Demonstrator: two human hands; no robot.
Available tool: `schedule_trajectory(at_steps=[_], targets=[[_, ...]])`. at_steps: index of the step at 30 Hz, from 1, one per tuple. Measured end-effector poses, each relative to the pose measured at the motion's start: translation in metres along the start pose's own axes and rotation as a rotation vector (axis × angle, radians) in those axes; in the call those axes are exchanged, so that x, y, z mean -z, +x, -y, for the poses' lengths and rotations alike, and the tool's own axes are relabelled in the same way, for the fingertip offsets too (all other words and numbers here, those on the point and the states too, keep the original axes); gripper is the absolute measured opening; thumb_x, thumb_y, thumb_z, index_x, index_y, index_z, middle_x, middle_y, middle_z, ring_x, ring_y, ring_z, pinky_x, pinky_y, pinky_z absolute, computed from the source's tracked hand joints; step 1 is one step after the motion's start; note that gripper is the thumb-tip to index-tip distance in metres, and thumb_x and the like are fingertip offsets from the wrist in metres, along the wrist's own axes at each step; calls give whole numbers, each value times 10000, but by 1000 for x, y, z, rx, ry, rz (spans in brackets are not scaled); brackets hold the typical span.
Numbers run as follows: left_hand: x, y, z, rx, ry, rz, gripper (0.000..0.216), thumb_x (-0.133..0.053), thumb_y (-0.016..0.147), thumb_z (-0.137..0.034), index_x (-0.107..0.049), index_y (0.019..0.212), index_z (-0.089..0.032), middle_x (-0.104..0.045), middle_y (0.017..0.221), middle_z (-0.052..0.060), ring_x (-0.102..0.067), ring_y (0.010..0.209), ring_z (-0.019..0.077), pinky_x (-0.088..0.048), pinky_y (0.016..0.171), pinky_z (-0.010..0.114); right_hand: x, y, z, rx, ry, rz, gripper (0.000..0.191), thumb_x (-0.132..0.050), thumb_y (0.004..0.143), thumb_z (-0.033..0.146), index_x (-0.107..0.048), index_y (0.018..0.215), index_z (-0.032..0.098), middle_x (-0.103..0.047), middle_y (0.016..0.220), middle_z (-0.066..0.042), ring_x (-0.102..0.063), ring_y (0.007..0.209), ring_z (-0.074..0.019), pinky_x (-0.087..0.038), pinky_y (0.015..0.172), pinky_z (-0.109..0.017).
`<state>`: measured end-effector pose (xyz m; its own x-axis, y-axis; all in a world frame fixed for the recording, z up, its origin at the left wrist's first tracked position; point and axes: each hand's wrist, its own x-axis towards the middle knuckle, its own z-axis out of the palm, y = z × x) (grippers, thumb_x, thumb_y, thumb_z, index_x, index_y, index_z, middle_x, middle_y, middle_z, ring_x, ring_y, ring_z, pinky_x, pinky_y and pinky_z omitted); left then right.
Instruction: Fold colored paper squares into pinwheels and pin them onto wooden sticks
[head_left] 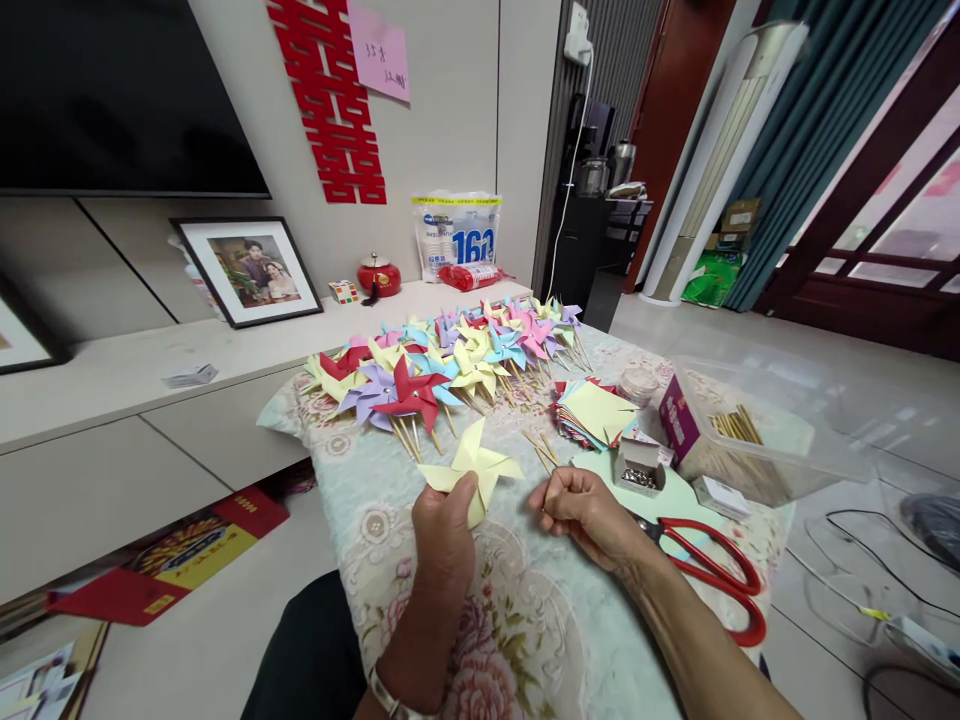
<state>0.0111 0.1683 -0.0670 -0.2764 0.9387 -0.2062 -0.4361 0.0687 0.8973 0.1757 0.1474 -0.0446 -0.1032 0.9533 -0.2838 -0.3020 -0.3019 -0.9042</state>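
My left hand [448, 515] pinches a pale yellow paper pinwheel [487, 470] at its middle, the thumb pressed on the folded blades. No stick shows on this pinwheel. To its right my right hand [581, 505] is closed in a pinch, and whatever lies between its fingertips is too small to make out. Beside that hand are a few loose wooden sticks [541, 450] and a small box of metal pins [640, 475]. Red-handled scissors [712, 560] lie partly under my right forearm. Finished pinwheels [450, 365] on sticks are heaped at the far side of the table.
A stack of coloured paper squares [598, 410] sits right of centre. Behind the scissors stands a clear plastic bin [757, 440] with a bundle of sticks. The flowered tablecloth [525, 610] covers the table. A white cabinet [127, 390] with a framed photo [247, 270] runs along the wall.
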Motion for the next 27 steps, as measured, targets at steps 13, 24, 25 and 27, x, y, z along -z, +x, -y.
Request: schedule_trajectory(at_steps=[13, 24, 25, 27], targets=[[-2, -5, -8, 57, 15, 12, 217, -736, 615, -313, -635, 757, -182, -730, 755, 9, -633, 653, 179, -416, 530, 240, -7, -2, -8, -188, 129, 193, 132, -707, 581, 122, -605, 663, 141, -687, 606, -13, -563, 422, -71, -380, 391, -152], [-7, -7, -10, 31, -30, -28, 258, -754, 581, -299, -667, 766, -142, -693, 680, -12, -586, 631, 151, -472, 632, 259, 3, 2, -9, -249, 370, 200, 233, -861, 613, 119, -674, 749, 96, -699, 676, -44, -624, 535, -84, -445, 505, -166], [-7, -8, -11, 31, -20, -25, 252, -753, 578, -297, -668, 754, -139, -690, 674, -12, -579, 624, 148, -470, 627, 258, 3, 3, -9, -254, 386, 198, 232, -862, 613, 115, -673, 745, 94, -697, 672, -42, -624, 535, -83, -448, 512, -167], [-7, -9, -14, 37, 1, -28, 250, -754, 570, -297, -671, 739, -132, -688, 666, -8, -566, 607, 142, -463, 607, 255, 3, 3, -8, -264, 408, 192, 233, -864, 607, 107, -671, 737, 93, -694, 660, -39, -624, 531, -81, -448, 516, -166]])
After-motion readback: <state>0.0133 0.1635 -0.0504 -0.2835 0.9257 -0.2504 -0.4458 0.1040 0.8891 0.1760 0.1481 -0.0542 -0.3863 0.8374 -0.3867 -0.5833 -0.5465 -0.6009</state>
